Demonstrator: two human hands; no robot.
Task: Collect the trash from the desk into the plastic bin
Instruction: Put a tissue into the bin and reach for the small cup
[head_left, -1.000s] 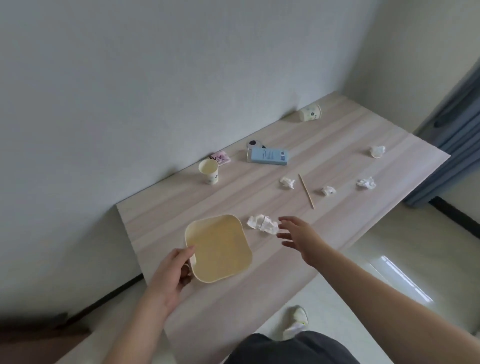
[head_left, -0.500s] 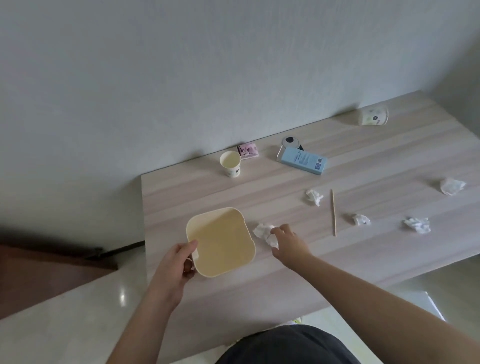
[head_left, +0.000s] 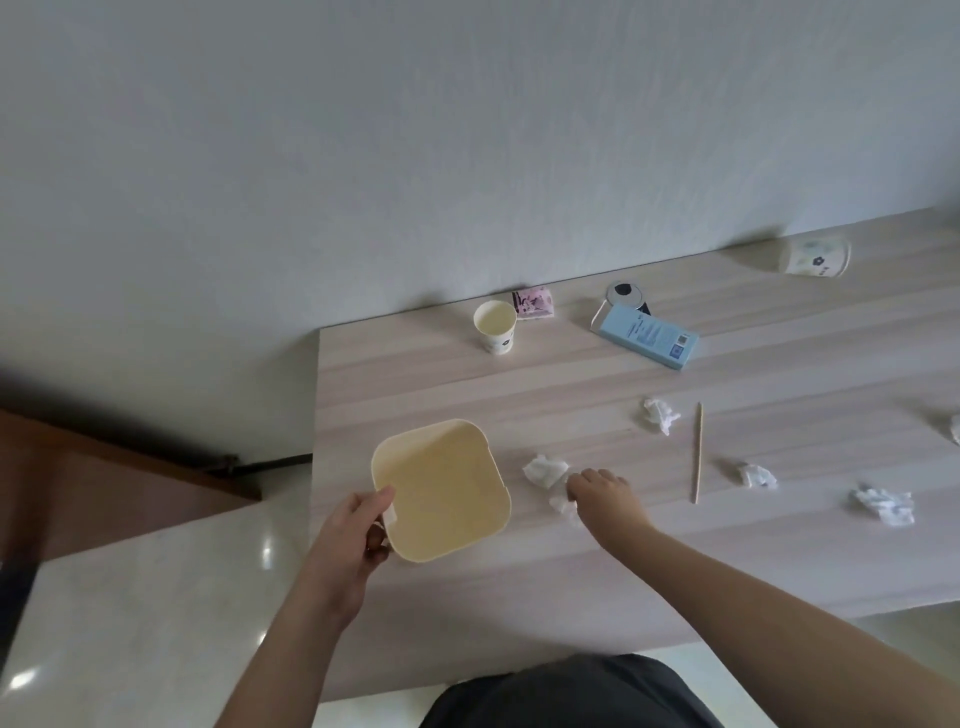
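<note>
Right hand (head_left: 602, 493) now on tissue (head_left: 545, 470)

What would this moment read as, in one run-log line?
left hand: grips plastic bin rim | right hand: on crumpled tissue beside bin | bin: empty

Pale wood desk (head_left: 571, 395) against grey wall (head_left: 415, 130), glossy floor (head_left: 156, 597)

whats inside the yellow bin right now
Nothing visible: the plastic bin shows only its bare yellow inside. The left hand grips its near rim and covers that corner. The crumpled tissue lies on the desk, under the right hand.
</note>
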